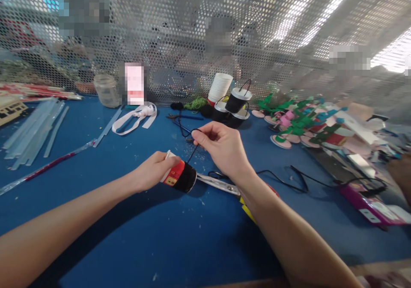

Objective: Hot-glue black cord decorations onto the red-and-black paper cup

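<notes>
My left hand (159,168) is closed around a paper cup (173,174) tipped on its side, its mouth rim to the left. Black yarn (186,177) covers the base end of the cup, and red print shows on the rest. From the cup a taut black strand (192,154) runs up to my right hand (221,144), whose thumb and forefinger pinch it. Scissors (224,186) with red and yellow handles lie beneath my right wrist, blades toward the cup. Part of the handles is hidden by the forearm.
Behind my hands stand stacked white cups (220,87) and black-wrapped cups (236,100) with loop handles. Glue sticks (35,129), a white ribbon (128,127) and a jar (107,92) are left. Green pipe-cleaner pieces (298,123) and a purple box (366,204) are right.
</notes>
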A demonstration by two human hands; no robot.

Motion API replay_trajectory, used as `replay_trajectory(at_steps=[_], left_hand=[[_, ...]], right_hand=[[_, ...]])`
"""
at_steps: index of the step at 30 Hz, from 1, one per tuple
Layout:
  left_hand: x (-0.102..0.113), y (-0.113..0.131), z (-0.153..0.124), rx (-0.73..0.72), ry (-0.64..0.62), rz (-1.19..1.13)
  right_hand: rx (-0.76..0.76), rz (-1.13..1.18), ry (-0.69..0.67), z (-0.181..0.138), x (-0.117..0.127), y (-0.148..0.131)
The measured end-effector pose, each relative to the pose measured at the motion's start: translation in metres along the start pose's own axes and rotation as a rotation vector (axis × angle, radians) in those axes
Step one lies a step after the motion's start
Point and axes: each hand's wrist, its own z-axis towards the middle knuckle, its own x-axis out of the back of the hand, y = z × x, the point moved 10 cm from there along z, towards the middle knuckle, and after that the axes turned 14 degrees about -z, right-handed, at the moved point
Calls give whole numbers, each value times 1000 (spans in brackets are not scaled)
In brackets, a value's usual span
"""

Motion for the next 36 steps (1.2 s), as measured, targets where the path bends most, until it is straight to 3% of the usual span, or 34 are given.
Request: replay_trajectory(at_steps=[19, 36], left_hand=[[-17, 15, -16, -142, -174, -84], [-12, 30, -24, -328, -173, 65]], right_hand=[[-35, 39, -128, 1, -32, 18], [-106, 98, -281, -7, -54, 18]])
